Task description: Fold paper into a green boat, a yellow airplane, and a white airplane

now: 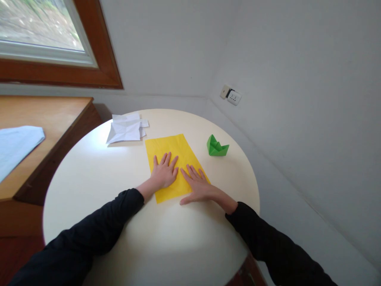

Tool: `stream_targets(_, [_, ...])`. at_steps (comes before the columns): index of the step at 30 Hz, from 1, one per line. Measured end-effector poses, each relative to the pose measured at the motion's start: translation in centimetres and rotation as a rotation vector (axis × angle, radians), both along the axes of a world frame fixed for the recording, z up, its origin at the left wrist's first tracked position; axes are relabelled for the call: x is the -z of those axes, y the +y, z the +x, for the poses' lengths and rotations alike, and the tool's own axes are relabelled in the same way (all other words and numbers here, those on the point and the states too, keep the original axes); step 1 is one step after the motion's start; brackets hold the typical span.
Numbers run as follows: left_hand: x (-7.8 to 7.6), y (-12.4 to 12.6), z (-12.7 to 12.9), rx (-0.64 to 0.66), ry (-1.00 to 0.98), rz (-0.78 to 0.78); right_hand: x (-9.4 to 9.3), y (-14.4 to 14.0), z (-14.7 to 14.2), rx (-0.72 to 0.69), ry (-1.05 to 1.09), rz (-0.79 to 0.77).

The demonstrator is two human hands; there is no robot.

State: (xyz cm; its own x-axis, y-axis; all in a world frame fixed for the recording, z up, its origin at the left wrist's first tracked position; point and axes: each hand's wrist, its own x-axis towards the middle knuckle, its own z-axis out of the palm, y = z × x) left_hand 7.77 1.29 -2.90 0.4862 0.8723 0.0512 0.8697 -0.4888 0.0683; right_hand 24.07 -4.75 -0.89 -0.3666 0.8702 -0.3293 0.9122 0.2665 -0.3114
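A yellow sheet of paper (166, 145) lies flat on the round white table. My left hand (164, 171) rests palm down on its middle, fingers spread. Over the sheet's right lower edge lies my right hand (198, 186), also open, its fingertips on the paper and its thumb reaching past the lower edge onto the table. Neither hand grips anything. To the right of the sheet stands a green folded paper boat (216, 147), apart from both hands.
Creased white papers (126, 129) lie at the back left of the round table (89, 190). A wooden desk (59, 115) holding a pale folded cloth or sheet (19, 145) stands at left. Walls close in behind and to the right, with a power socket (234, 97).
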Motion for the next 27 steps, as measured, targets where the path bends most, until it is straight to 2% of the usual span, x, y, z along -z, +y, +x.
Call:
stream_targets(5, [0.2,0.0,0.0,-0.003,-0.007,0.008,-1.6,1.7,0.4,0.054,0.2,0.087])
stream_targets(8, [0.4,0.1,-0.1,-0.003,-0.008,0.011,-2.8,2.8,-0.2,0.042,0.312,0.03])
stream_targets(16, [0.2,0.1,-0.2,0.016,-0.01,0.0,-3.7,4.3,-2.1,-0.227,0.152,-0.189])
stream_targets(22, [0.0,0.1,-0.2,0.02,-0.017,-0.001,-4.0,4.9,-2.9,-0.243,0.087,-0.358])
stream_targets(27, [-0.2,0.2,-0.4,0.032,0.002,-0.029,-3.9,5.5,-3.2,-0.242,0.039,-0.402])
